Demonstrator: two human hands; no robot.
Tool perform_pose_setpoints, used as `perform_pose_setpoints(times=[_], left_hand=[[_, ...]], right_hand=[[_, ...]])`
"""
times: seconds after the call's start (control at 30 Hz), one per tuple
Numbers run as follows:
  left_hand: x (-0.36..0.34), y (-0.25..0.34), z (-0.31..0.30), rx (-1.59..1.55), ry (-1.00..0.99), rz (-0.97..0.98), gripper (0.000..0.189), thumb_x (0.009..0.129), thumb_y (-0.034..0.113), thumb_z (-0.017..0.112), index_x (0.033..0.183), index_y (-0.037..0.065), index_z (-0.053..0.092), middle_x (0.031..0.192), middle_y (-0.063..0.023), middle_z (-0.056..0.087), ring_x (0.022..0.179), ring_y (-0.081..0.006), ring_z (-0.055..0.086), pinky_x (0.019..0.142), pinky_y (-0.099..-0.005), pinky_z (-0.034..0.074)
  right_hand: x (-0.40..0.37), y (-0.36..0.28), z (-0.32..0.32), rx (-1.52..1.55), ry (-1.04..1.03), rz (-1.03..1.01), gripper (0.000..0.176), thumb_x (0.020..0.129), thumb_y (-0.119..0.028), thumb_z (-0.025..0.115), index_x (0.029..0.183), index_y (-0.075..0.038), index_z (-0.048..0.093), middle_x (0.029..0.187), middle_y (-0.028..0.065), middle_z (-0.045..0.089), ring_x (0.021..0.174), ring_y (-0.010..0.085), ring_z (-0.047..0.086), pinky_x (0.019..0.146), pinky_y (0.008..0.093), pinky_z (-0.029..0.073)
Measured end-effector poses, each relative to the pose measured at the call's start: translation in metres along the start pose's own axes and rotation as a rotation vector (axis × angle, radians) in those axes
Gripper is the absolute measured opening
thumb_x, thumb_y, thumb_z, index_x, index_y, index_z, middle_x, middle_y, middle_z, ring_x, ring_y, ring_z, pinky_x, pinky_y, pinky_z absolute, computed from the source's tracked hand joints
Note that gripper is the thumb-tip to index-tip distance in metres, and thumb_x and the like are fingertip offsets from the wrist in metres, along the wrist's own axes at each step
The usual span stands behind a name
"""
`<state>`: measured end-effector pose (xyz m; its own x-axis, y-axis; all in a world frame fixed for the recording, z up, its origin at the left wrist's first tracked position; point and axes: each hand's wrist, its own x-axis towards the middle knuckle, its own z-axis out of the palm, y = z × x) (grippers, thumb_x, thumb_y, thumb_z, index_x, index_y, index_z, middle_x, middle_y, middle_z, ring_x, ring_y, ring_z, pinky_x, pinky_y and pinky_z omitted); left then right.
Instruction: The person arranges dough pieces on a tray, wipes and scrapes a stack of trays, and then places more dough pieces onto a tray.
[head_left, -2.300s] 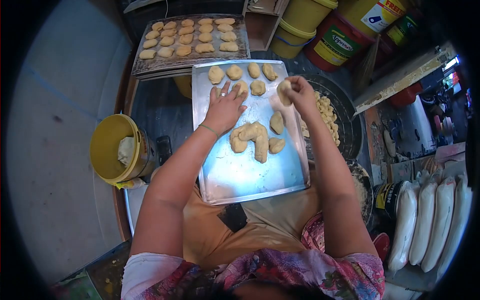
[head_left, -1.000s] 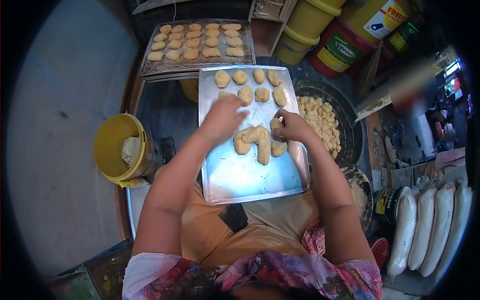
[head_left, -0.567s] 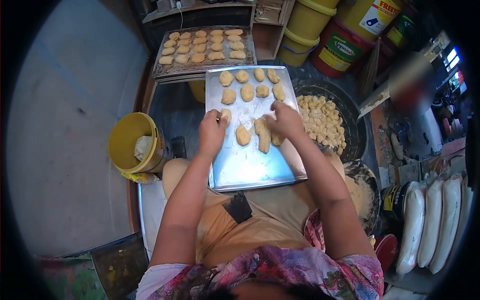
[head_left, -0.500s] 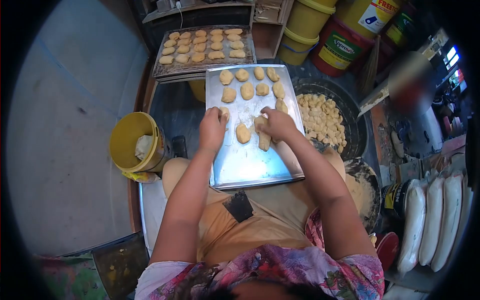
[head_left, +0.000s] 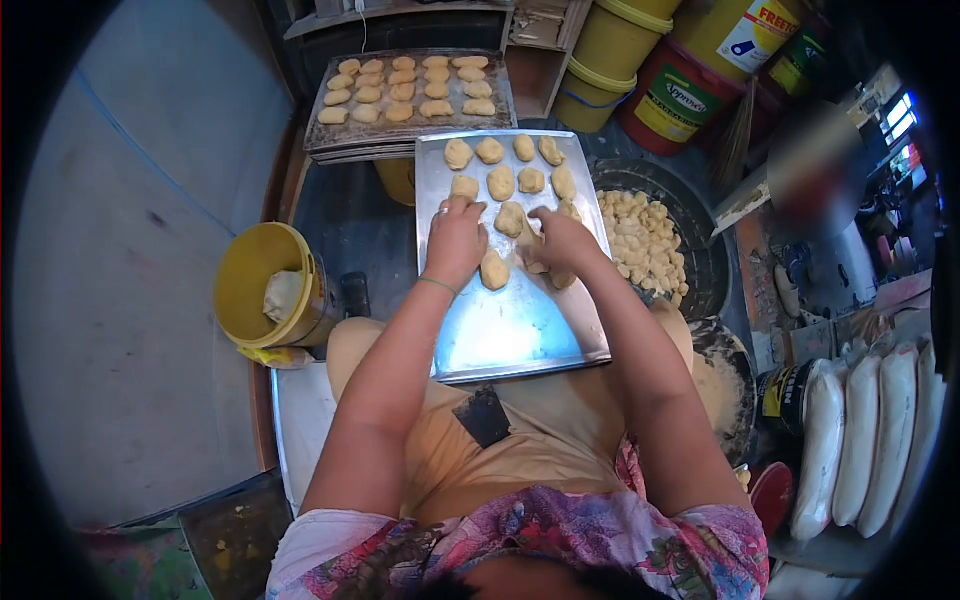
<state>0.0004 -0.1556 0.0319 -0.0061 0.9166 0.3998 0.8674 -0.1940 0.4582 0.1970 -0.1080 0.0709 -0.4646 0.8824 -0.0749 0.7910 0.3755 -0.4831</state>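
At the far left a yellow bucket point(head_left: 255, 285) stands on the floor, well apart from the work. Our left hand point(head_left: 455, 240) lies palm down on the steel tray point(head_left: 510, 335), fingers together and pointing away from us. We cannot tell whether a piece is caught under it. Half a second ago this hand was bunched over a piece at the tray's left edge; it has since slid up and flattened, its fingertips just short of the second row.

The shaped pieces point(head_left: 501, 183) fill two rows at the far end. A new piece point(head_left: 510, 219) now lies between our hands, and another point(head_left: 494, 270) sits nearer to us.

Our right hand point(head_left: 562, 240) curls over the lump of dough point(head_left: 532, 262), fingers pinching it. That lump was a long arch two seconds ago and is now much shorter, so the third row is growing.

To the right, a dark bowl point(head_left: 700, 260) holds cut chunks.
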Motion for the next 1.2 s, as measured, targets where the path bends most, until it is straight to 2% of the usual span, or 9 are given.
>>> perform_pose_setpoints(times=[0.07,0.17,0.2,0.4,0.57,0.87,1.07,1.17,1.2], left_hand=[[0.001,0.009,0.006,0.004,-0.047,0.12,0.041,0.088,0.014,0.06,0.129,0.013,0.059,0.129,-0.0098,0.055,0.121,-0.0294,0.05,0.1,-0.042,0.039],[0.006,0.009,0.016,-0.034,-0.168,0.194,0.051,0.089,0.022,0.062,0.138,0.019,0.052,0.144,-0.0058,0.048,0.131,-0.0271,0.043,0.107,-0.0439,0.028],[0.007,0.008,0.019,-0.038,-0.163,0.214,0.051,0.089,0.023,0.063,0.138,0.018,0.052,0.144,-0.0063,0.048,0.131,-0.0269,0.044,0.108,-0.0435,0.028],[0.012,0.007,0.012,0.06,-0.307,0.202,0.05,0.088,0.025,0.064,0.135,0.015,0.052,0.131,-0.0067,0.056,0.126,-0.025,0.048,0.106,-0.0441,0.028],[0.009,0.014,0.019,0.026,-0.203,0.13,0.043,0.085,0.025,0.068,0.125,0.011,0.059,0.122,-0.0085,0.06,0.123,-0.0259,0.05,0.103,-0.0438,0.03],[0.012,0.018,0.015,0.089,-0.203,0.141,0.035,0.082,0.034,0.07,0.106,0.009,0.066,0.102,-0.0088,0.065,0.115,-0.0271,0.053,0.102,-0.0482,0.026],[0.006,0.019,0.014,0.119,-0.147,0.134,0.035,0.082,0.034,0.069,0.107,0.009,0.066,0.104,-0.0091,0.064,0.117,-0.0265,0.051,0.104,-0.0489,0.024],[0.002,0.026,0.005,0.113,-0.039,0.158,0.036,0.082,0.033,0.069,0.107,0.008,0.065,0.104,-0.01,0.062,0.111,-0.029,0.055,0.1,-0.0469,0.034],[0.003,0.028,-0.002,0.057,-0.125,0.118,0.036,0.082,0.032,0.069,0.107,0.007,0.065,0.103,-0.0106,0.062,0.108,-0.03,0.056,0.097,-0.0458,0.037]], right_hand=[[-0.005,0.009,0.001,-0.016,-0.138,0.002,0.058,0.067,-0.022,0.08,0.118,-0.003,0.06,0.096,0.0193,0.069,0.09,0.0295,0.068,0.078,0.0352,0.053],[-0.003,0.006,-0.022,0.061,-0.086,0.067,0.04,0.071,-0.019,0.073,0.106,-0.003,0.062,0.092,0.0189,0.07,0.088,0.0324,0.068,0.078,0.0391,0.053],[-0.001,0.006,-0.027,0.018,0.056,0.053,0.031,0.071,-0.017,0.072,0.097,-0.003,0.062,0.085,0.0177,0.069,0.08,0.03,0.069,0.07,0.0397,0.054],[0.003,-0.012,-0.06,0.41,0.457,0.073,0.031,0.07,-0.01,0.069,0.1,-0.003,0.064,0.084,0.0158,0.069,0.077,0.0264,0.068,0.069,0.036,0.053],[0.026,0.018,-0.005,-0.086,0.1,0.118,0.028,0.075,-0.011,0.067,0.103,-0.006,0.066,0.094,0.021,0.069,0.09,0.0361,0.067,0.08,0.0433,0.052],[0.014,0.016,-0.029,-0.032,0.123,0.123,0.037,0.077,-0.025,0.07,0.112,-0.012,0.065,0.092,0.0154,0.07,0.087,0.0312,0.068,0.077,0.041,0.053],[0.013,0.016,-0.003,-0.195,0.086,0.104,0.041,0.079,-0.028,0.069,0.117,-0.015,0.065,0.097,0.0141,0.07,0.091,0.0306,0.068,0.078,0.0416,0.054],[0.012,0.022,-0.01,-0.104,0.126,0.155,0.038,0.079,-0.03,0.07,0.113,-0.013,0.065,0.093,0.014,0.07,0.087,0.0311,0.068,0.076,0.0418,0.053],[0.011,0.027,-0.014,-0.061,0.144,0.174,0.037,0.079,-0.031,0.071,0.111,-0.012,0.066,0.091,0.014,0.07,0.085,0.0314,0.068,0.075,0.0418,0.053]])
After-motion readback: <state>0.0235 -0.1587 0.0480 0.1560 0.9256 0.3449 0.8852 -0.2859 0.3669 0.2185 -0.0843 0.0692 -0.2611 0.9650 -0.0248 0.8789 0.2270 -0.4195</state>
